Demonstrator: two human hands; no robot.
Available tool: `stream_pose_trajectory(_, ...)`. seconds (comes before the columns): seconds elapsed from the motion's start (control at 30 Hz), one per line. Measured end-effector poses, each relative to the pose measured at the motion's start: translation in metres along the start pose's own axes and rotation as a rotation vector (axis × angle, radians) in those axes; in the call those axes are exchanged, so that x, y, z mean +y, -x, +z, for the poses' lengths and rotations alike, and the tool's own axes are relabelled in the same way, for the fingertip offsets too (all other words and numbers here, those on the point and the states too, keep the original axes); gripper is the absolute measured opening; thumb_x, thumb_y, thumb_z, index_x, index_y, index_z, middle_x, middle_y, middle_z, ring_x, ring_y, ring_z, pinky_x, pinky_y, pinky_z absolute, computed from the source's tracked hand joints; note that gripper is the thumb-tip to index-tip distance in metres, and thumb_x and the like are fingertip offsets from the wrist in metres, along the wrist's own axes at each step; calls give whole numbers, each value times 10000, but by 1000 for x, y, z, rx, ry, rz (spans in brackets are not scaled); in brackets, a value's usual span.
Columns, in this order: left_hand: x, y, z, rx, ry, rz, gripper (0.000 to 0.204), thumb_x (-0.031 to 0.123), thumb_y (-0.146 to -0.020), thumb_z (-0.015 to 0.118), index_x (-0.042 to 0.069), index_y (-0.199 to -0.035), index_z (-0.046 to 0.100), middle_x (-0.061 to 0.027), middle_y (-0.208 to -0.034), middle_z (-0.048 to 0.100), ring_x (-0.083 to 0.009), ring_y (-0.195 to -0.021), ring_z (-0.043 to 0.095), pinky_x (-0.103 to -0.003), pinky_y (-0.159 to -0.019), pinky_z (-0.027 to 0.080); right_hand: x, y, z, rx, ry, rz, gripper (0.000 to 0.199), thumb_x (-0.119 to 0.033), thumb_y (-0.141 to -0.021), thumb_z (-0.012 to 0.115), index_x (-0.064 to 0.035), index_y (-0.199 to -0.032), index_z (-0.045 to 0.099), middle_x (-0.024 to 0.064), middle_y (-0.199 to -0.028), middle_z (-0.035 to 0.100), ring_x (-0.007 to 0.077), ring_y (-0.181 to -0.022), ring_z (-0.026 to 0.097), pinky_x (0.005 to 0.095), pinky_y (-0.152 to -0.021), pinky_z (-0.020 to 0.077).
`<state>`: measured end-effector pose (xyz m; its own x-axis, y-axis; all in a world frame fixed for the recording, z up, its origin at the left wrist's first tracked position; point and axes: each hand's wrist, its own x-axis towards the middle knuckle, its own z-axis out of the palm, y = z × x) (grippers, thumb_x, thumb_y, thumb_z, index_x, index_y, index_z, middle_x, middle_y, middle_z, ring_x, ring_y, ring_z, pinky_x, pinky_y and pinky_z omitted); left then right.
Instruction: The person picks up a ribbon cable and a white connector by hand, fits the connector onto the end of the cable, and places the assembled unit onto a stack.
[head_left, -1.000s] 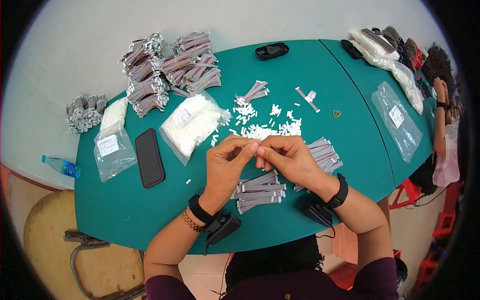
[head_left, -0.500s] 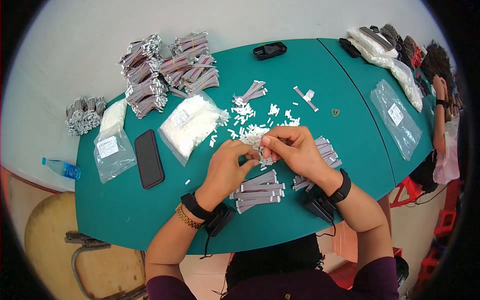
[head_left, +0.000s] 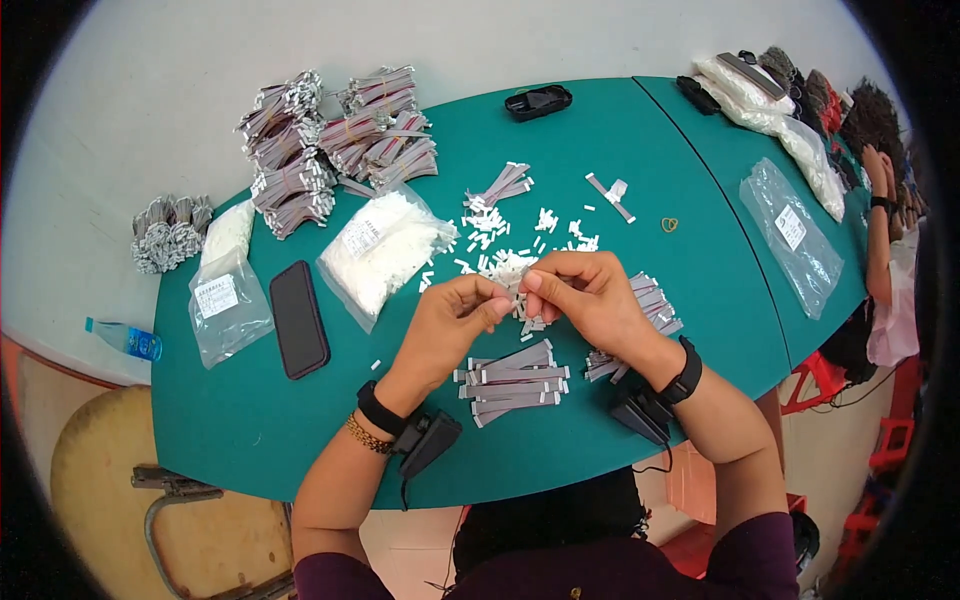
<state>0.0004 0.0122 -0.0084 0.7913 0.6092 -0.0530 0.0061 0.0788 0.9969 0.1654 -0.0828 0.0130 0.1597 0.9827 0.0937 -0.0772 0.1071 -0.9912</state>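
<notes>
My left hand (head_left: 455,325) and my right hand (head_left: 590,305) meet over a pile of small white plastic pieces (head_left: 500,265), fingertips nearly touching. Thumb and forefinger are pinched together on each hand. Whatever lies between the fingertips is too small and hidden to make out. Just below the hands, a stack of short grey flat ribbon cables (head_left: 515,385) with white ends lies on the green table (head_left: 400,440). More grey cables (head_left: 655,305) lie beside and partly under my right hand. A few others (head_left: 500,183) rest beyond the white pieces.
A bag of white pieces (head_left: 385,245), a black phone (head_left: 299,320) and a clear plastic bag (head_left: 230,305) lie at left. Bundled cables (head_left: 290,150) are heaped at the far left. A black case (head_left: 538,102) sits at the back. Another person's arm (head_left: 878,235) shows at far right.
My left hand has moved up slightly, and its thumb and fingers have closed into a pinch. One more cable end shows at the stack's left side. My right hand has hardly moved.
</notes>
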Motion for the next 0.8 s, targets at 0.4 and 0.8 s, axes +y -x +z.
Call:
stream_pose_trajectory(0.4,13,3,0,-30,360,-39,154,136,-891,564,-2,-960,573,-26,-853,590,-85,-750,518,-208,-688,423,0,1,1,-80,5,7,173,-127,-894,554,12,-828,633,38,-686,608,62,-597,537,190,-529,431)
stream_pose_trajectory(0.8,13,3,-1,-32,362,-33,156,159,-909,538,19,-974,565,6,-785,545,-56,-715,481,-191,-635,377,1,3,5,-145,17,83,167,-127,-891,559,6,-825,636,29,-662,601,59,-582,530,192,-516,419)
